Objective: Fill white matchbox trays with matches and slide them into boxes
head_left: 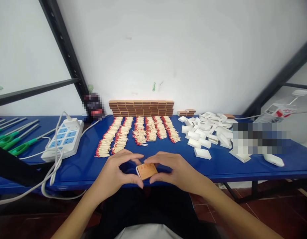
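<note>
A small brown matchbox (147, 171) is held above the front edge of the blue table, with a white strip of its inner tray showing at its left end. My right hand (172, 167) grips it from the right between thumb and fingers. On its left end, my left hand (121, 167) has thumb and fingers closed around the tray side. Beyond the hands lie several rows of red-tipped matches (146, 130). Behind them stands a stacked wall of brown matchboxes (141, 108). White empty trays (202, 153) form a loose pile to the right.
On the left sit a white power strip (66, 137) with cables and green-handled tools (22, 146). A plastic bottle (280, 109) stands at the back right, near a white rounded object (274, 160). A few brown boxes (186, 113) lie behind the trays.
</note>
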A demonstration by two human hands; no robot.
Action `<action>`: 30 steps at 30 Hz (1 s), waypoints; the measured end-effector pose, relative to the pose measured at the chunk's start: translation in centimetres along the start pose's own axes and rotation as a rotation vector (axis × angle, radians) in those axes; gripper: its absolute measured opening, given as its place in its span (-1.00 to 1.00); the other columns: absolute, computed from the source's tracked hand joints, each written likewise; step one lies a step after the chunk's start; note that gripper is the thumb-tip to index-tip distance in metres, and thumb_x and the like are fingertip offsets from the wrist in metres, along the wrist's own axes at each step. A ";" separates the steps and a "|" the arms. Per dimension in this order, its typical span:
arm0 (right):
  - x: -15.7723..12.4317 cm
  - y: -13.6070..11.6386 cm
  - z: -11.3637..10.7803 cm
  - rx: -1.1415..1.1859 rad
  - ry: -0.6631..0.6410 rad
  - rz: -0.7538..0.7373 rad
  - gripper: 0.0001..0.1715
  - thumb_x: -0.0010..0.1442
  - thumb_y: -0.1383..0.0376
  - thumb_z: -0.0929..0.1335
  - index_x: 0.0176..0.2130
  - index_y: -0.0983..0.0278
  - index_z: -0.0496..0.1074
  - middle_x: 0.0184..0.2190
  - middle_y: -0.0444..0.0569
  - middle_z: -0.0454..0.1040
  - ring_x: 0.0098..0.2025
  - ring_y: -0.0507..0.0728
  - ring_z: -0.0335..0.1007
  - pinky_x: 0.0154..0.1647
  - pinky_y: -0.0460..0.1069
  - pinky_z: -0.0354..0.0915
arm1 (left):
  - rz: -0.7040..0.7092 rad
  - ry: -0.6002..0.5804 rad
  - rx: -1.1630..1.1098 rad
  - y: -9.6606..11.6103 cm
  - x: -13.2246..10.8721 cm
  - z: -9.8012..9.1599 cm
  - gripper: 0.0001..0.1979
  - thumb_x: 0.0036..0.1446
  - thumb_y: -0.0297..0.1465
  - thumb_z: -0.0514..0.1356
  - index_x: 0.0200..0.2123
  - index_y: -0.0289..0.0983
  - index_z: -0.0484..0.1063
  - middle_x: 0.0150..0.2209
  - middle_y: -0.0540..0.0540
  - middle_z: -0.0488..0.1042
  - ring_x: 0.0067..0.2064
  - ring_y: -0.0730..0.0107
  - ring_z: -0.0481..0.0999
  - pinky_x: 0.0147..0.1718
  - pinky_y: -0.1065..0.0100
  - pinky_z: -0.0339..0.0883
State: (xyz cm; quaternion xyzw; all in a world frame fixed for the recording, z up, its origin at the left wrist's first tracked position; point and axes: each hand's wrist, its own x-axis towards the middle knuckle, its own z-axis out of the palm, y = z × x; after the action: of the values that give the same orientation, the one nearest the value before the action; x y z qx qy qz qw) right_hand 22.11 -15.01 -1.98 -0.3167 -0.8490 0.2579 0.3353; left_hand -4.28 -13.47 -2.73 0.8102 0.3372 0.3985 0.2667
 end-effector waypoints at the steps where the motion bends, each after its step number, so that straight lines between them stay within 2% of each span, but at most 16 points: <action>1: 0.0 -0.4 0.1 0.035 -0.005 -0.019 -0.49 0.27 0.00 0.54 0.15 0.07 0.57 -0.04 -0.03 0.66 -0.05 0.17 0.60 0.02 0.06 0.49 | -0.002 -0.022 -0.014 0.3 0.1 0.0 -0.25 -0.30 -0.12 0.66 0.06 -0.04 0.66 -0.20 -0.03 0.67 -0.13 0.17 0.60 -0.06 0.21 0.47; 3: -0.1 -1.4 0.1 0.082 -0.013 -0.071 -0.49 0.25 0.03 0.55 0.15 0.08 0.57 -0.02 -0.03 0.67 -0.02 0.17 0.60 0.05 0.06 0.49 | -0.033 -0.100 -0.033 0.8 0.2 0.1 -0.15 -0.49 -0.15 0.70 0.02 -0.02 0.66 -0.20 0.00 0.65 -0.18 0.20 0.58 -0.13 0.26 0.45; 5: -0.3 -2.2 0.1 0.098 -0.015 -0.123 -0.47 0.22 0.06 0.57 0.14 0.11 0.58 -0.03 -0.01 0.67 -0.01 0.18 0.59 0.07 0.07 0.48 | -0.071 -0.142 -0.076 1.3 0.2 0.3 -0.12 -0.57 -0.14 0.71 -0.01 -0.03 0.66 -0.19 0.00 0.63 -0.17 0.19 0.57 -0.15 0.26 0.43; 7: -0.5 -2.8 0.2 0.112 -0.020 -0.156 -0.45 0.19 0.10 0.60 0.13 0.13 0.59 -0.04 -0.01 0.68 0.01 0.19 0.59 0.09 0.07 0.48 | -0.117 -0.173 -0.185 1.7 0.0 0.6 -0.07 -0.63 -0.10 0.71 -0.01 -0.05 0.66 -0.16 -0.03 0.63 -0.15 0.14 0.59 -0.11 0.24 0.45; 9: -0.5 -3.1 0.2 0.145 -0.005 -0.185 -0.44 0.16 0.13 0.62 0.13 0.13 0.59 -0.05 -0.03 0.69 0.02 0.18 0.60 0.12 0.06 0.48 | -0.197 -0.223 -0.339 1.8 0.0 1.0 -0.01 -0.64 -0.02 0.69 0.02 -0.08 0.64 -0.06 -0.09 0.65 -0.04 0.02 0.61 0.01 0.16 0.47; 12: -0.1 -3.1 -0.1 0.172 0.047 -0.231 -0.41 0.15 0.16 0.63 0.15 0.12 0.57 -0.02 -0.04 0.70 0.03 0.16 0.60 0.13 0.05 0.48 | -0.303 -0.273 -0.597 1.8 0.2 1.9 0.09 -0.46 0.14 0.61 0.21 -0.10 0.53 0.07 -0.19 0.64 0.13 -0.09 0.60 0.19 0.07 0.41; 15: 0.7 -2.8 -0.7 0.141 0.100 -0.238 -0.36 0.12 0.17 0.64 0.16 0.07 0.56 -0.02 -0.07 0.70 0.10 0.20 0.55 0.13 0.08 0.49 | -0.319 -0.278 -0.874 1.7 1.0 2.9 0.02 -0.33 0.19 0.56 0.20 -0.19 0.56 -0.02 -0.24 0.66 0.07 -0.10 0.64 0.05 0.11 0.50; 17: 1.4 -2.5 -1.0 0.120 0.150 -0.248 -0.32 0.09 0.15 0.65 0.18 0.03 0.55 -0.03 -0.09 0.71 0.12 0.21 0.54 0.13 0.11 0.49 | -0.321 -0.181 -1.040 1.9 1.8 3.3 -0.04 -0.25 0.20 0.54 0.17 -0.19 0.59 0.03 -0.25 0.66 0.09 -0.07 0.64 0.09 0.16 0.50; 18: 1.8 -2.3 -1.2 0.105 0.181 -0.262 -0.30 0.09 0.13 0.65 0.18 0.01 0.55 -0.03 -0.10 0.71 0.11 0.22 0.54 0.14 0.12 0.48 | -0.365 -0.167 -1.124 2.1 2.3 3.5 -0.05 -0.20 0.21 0.51 0.20 -0.19 0.57 0.03 -0.25 0.66 0.10 -0.06 0.64 0.11 0.15 0.50; 20: 2.6 -1.8 -1.4 0.068 0.248 -0.298 -0.29 0.08 0.08 0.65 0.18 0.00 0.54 -0.05 -0.10 0.72 0.09 0.22 0.54 0.17 0.16 0.45 | -0.405 -0.211 -1.254 2.6 3.2 3.6 0.00 -0.21 0.20 0.52 0.22 -0.25 0.56 -0.04 -0.28 0.67 0.05 -0.04 0.66 0.06 0.19 0.54; 21: 2.9 -1.5 -1.6 0.052 0.270 -0.307 -0.30 0.08 0.07 0.64 0.18 0.01 0.55 -0.06 -0.10 0.72 0.08 0.22 0.54 0.17 0.17 0.44 | -0.410 -0.212 -1.289 2.8 3.7 3.6 -0.07 -0.15 0.18 0.51 0.19 -0.28 0.58 -0.08 -0.28 0.67 0.02 0.01 0.66 0.01 0.24 0.55; 22: 3.3 -1.2 -1.8 0.044 0.287 -0.311 -0.31 0.08 0.06 0.64 0.17 0.02 0.55 -0.07 -0.10 0.71 0.07 0.22 0.53 0.16 0.17 0.43 | -0.411 -0.166 -1.304 3.0 4.0 3.6 -0.14 -0.07 0.19 0.47 0.13 -0.30 0.61 -0.08 -0.28 0.66 0.03 0.05 0.65 -0.01 0.30 0.55; 23: 3.6 -1.0 -1.9 0.045 0.303 -0.311 -0.32 0.09 0.06 0.63 0.17 0.03 0.56 -0.08 -0.09 0.71 0.06 0.21 0.52 0.14 0.15 0.44 | -0.402 -0.158 -1.316 3.1 4.3 3.7 -0.16 -0.07 0.20 0.46 0.08 -0.35 0.62 -0.07 -0.31 0.65 0.05 0.04 0.64 -0.02 0.32 0.54; 27: 4.4 -0.3 -2.7 0.083 0.339 -0.298 -0.34 0.10 0.08 0.63 0.16 0.05 0.57 -0.11 -0.09 0.69 0.01 0.18 0.50 0.05 0.09 0.46 | -0.456 -0.127 -1.354 2.9 4.9 4.4 -0.19 0.04 0.13 0.45 0.16 -0.35 0.58 0.00 -0.37 0.64 0.09 -0.05 0.64 -0.03 0.27 0.56; 30: 4.9 -0.3 -3.5 0.080 0.273 -0.260 -0.35 0.15 0.09 0.62 0.18 0.07 0.55 -0.09 -0.07 0.67 0.02 0.17 0.51 0.04 0.06 0.47 | -0.506 0.002 -1.355 2.8 5.4 5.0 -0.46 0.27 -0.03 0.38 0.15 -0.27 0.58 0.04 -0.32 0.64 0.01 0.02 0.69 -0.11 0.27 0.59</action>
State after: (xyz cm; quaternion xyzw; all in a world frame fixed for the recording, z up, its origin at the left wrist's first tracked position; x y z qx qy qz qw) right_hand 21.77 -10.99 2.46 -0.2226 -0.8185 0.2007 0.4902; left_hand 3.21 -11.91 -0.96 0.3635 0.1937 0.4468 0.7942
